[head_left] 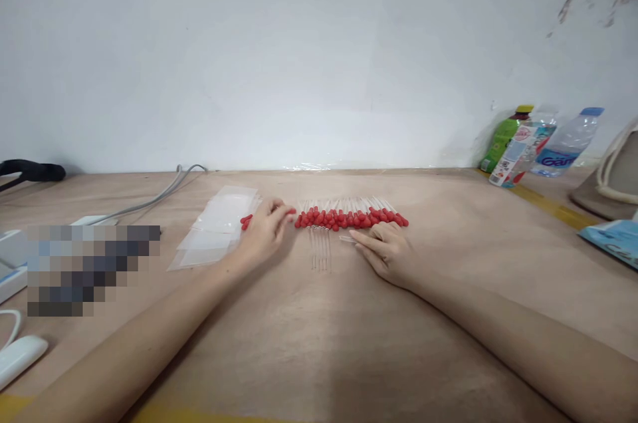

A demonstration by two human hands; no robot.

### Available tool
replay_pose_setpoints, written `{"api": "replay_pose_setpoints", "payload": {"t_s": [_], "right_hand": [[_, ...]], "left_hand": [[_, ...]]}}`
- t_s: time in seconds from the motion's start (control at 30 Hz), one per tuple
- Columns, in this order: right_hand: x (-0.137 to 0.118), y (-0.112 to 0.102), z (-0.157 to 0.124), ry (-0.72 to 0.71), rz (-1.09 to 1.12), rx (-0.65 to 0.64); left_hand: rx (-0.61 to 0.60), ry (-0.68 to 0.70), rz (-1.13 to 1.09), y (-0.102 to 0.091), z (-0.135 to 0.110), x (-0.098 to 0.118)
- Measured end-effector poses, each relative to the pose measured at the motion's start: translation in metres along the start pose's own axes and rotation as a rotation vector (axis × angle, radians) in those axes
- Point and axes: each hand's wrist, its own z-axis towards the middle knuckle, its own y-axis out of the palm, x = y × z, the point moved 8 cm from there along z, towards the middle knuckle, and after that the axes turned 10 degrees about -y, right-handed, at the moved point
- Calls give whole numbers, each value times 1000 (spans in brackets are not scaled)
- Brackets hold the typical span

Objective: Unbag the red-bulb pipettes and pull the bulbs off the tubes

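Observation:
My left hand (266,227) is closed, its fingertips pinching a small red rubber bulb (290,211). Whether a tube is attached to that bulb is hidden by the fingers. Close to it lies a long row of thin clear droppers with red bulbs (343,218), bulbs towards me. Several bare clear tubes (319,253) lie side by side in front of the row. Just right of them, my right hand (391,253) is closed, with a thin clear tube (347,239) sticking out between thumb and index finger.
Flat clear plastic bags (214,227) lie left of my left hand, with a few red bulbs (246,221) beside them. Bottles (568,143) and a carton (513,157) stand at the back right, near a blue packet (613,241). A grey cable (149,200) runs along the left.

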Motion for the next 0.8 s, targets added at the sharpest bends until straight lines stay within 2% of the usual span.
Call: {"api": "replay_pose_setpoints", "payload": {"t_s": [0.1,0.2,0.27,0.47,0.6,0.8], "right_hand": [[-2,5,4,71,19,-66],[-7,8,9,121,84,-69],[-11,9,13,122,98,-43],[-20,20,23,63,18,-4],[-21,24,27,74,24,-13],[-26,25,30,62,115,-75]], "left_hand": [[23,-166,41,-12,16,-35],[-74,-298,89,-14,23,-67],[-101,-335,110,-15,23,-78],[-171,-269,213,0,13,-78],[-235,-220,311,10,8,-76],[-156,-207,321,2,14,-66]]}}
